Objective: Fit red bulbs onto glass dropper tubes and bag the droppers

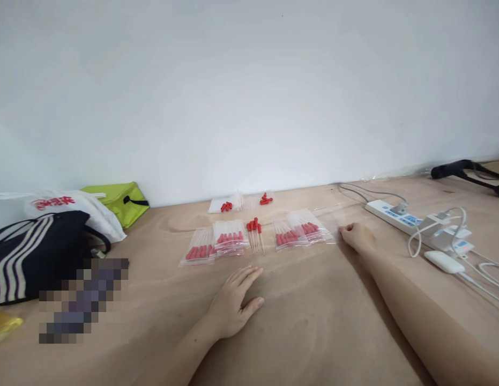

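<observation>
My left hand (pixel 236 303) rests on the wooden tabletop with its fingers stretched out and nothing in it. Farther right, my right hand (pixel 357 237) is closed, thumb and fingertips pinched at the edge of a clear plastic bag (pixel 337 217) that is hard to make out. Between the hands lies a small bunch of thin wooden sticks with red tips (pixel 255 236). Zip bags of red-tipped sticks lie on both sides: a left group (pixel 229 236) and a right group (pixel 289 236). Behind them are two small piles of loose red pieces (pixel 226 206), the other pile (pixel 266 199) being farther right.
A white power strip (pixel 389 214) with plugs, cables and a white charger (pixel 444 261) occupies the right side. A black stand (pixel 466 169) is at the back right. On the left sit a dark striped bag (pixel 36 257), a white plastic bag (pixel 84 209) and a green bag (pixel 120 201).
</observation>
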The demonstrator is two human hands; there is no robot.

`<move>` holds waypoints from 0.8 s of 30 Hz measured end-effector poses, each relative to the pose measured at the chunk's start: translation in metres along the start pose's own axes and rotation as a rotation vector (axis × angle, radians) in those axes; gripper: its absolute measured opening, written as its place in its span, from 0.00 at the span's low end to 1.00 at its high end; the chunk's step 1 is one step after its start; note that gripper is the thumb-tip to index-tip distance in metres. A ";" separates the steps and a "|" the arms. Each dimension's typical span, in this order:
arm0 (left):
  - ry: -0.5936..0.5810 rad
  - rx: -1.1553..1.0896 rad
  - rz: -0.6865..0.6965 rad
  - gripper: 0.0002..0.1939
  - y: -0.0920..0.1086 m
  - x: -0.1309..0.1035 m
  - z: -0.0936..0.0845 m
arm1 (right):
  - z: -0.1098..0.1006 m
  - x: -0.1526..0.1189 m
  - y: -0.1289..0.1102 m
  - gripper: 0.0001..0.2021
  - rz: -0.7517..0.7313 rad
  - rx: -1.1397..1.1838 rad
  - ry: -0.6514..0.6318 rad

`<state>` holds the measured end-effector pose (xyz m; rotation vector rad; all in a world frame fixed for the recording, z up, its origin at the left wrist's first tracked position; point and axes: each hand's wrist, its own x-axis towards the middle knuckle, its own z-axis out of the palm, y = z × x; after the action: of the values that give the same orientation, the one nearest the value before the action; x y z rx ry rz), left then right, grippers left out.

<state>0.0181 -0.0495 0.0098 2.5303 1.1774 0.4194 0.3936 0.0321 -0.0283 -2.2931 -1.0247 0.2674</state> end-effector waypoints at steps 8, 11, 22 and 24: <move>0.000 -0.010 -0.003 0.25 -0.002 -0.001 0.003 | -0.005 -0.044 -0.026 0.12 0.061 0.891 0.053; 0.145 -0.031 0.003 0.26 -0.005 -0.001 0.004 | 0.006 -0.100 -0.052 0.12 0.026 1.156 -0.280; 0.129 0.039 0.101 0.22 -0.015 0.002 0.013 | -0.001 -0.223 -0.076 0.20 0.023 0.920 -1.676; 0.042 0.082 0.097 0.22 -0.015 0.003 0.014 | -0.008 -0.212 -0.075 0.20 -0.136 0.672 -1.870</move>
<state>0.0154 -0.0403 -0.0089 2.6697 1.1120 0.4593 0.2068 -0.0874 0.0105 -0.8314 -1.3813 2.4342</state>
